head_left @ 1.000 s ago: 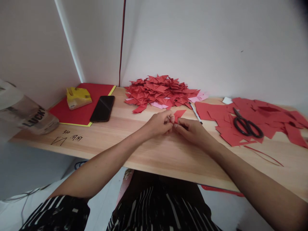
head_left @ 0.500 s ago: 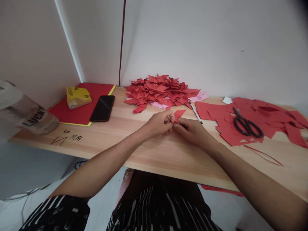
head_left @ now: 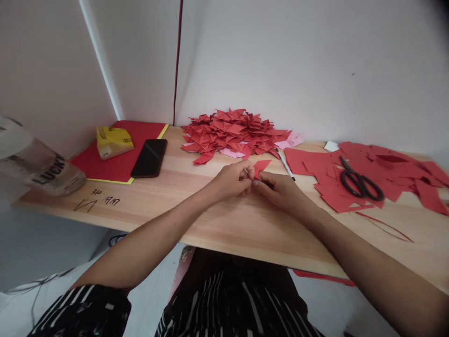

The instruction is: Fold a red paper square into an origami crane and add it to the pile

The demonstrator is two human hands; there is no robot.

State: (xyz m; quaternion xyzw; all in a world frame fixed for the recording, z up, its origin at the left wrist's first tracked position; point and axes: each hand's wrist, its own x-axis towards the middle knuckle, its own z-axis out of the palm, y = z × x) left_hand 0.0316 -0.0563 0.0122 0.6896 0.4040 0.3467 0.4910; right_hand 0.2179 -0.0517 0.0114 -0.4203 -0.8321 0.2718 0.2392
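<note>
Between my two hands is a small folded piece of red paper [head_left: 261,166], its pointed tip showing above the fingers. My left hand [head_left: 235,179] pinches it from the left with thumb and curled fingers. From the right, my right hand [head_left: 278,188] grips it, thumb pointing toward the left fingertips. The lower part of the paper is hidden by the fingers. Behind the hands rises a heap of folded red paper pieces [head_left: 229,133] with a few pink ones among them. A white pen [head_left: 286,165] with a black end lies just beyond my right hand.
Black-handled scissors [head_left: 361,184] rest on loose red paper sheets [head_left: 326,164] to the right, near a thin red paper strip [head_left: 384,225]. Leftward are a black phone [head_left: 149,158], a yellow packet [head_left: 114,142] on red sheets [head_left: 140,128], and a clear container [head_left: 52,171] at the table's edge.
</note>
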